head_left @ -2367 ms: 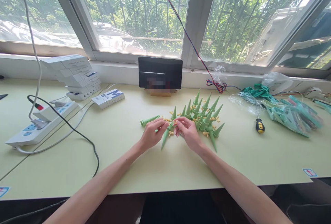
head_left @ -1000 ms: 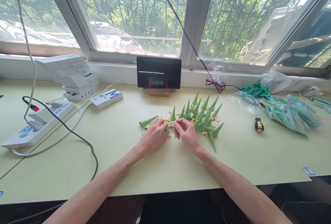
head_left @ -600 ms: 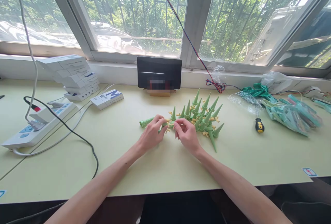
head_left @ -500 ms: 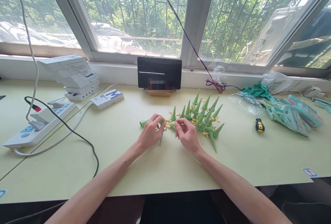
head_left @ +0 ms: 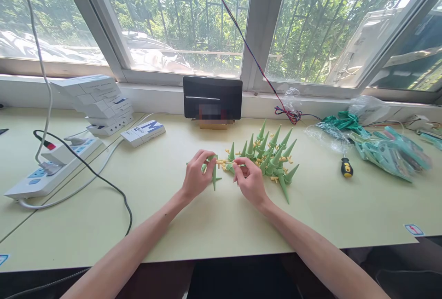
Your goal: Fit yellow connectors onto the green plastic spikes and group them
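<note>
A pile of green cone-shaped spikes point(head_left: 272, 154) with small yellow pieces point(head_left: 223, 164) among them lies mid-table. My left hand point(head_left: 195, 179) is closed round one green spike point(head_left: 214, 177), which points down toward me. My right hand point(head_left: 248, 179) pinches something small at the pile's left edge, right beside the yellow pieces; I cannot make out what it holds.
A dark screen point(head_left: 212, 98) stands at the window ledge behind the pile. At left lie stacked white boxes point(head_left: 100, 101), one flat box point(head_left: 144, 132), a power strip point(head_left: 51, 165) and a black cable point(head_left: 103, 175). A screwdriver point(head_left: 346, 167) and teal bagged items point(head_left: 386, 149) sit right.
My left hand picked a green spike off the table and turned it so its tip points down toward me. My right hand stayed at the pile's left edge.
</note>
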Tool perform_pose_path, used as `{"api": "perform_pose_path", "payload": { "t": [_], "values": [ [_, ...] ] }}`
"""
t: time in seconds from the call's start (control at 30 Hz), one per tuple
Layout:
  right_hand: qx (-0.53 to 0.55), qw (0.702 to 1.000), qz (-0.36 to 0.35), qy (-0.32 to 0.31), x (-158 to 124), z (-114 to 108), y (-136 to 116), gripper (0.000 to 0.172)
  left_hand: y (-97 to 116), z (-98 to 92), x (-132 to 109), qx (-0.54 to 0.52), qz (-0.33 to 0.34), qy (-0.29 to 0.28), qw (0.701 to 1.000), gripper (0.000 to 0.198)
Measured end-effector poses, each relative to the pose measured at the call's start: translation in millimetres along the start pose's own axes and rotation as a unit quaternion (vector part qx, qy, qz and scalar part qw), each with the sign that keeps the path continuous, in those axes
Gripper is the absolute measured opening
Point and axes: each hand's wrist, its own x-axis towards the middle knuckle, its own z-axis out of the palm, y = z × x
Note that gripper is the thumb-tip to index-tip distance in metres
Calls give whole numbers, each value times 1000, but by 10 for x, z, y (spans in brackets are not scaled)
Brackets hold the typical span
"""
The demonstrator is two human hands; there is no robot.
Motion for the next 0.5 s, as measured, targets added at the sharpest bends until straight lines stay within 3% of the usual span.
{"api": "perform_pose_path", "payload": {
  "t": [0.5],
  "values": [
    [-6,999,-15,-37,-6,6,6,22,29,5,-9,0,19,-17,1000,11]
  ]
}}
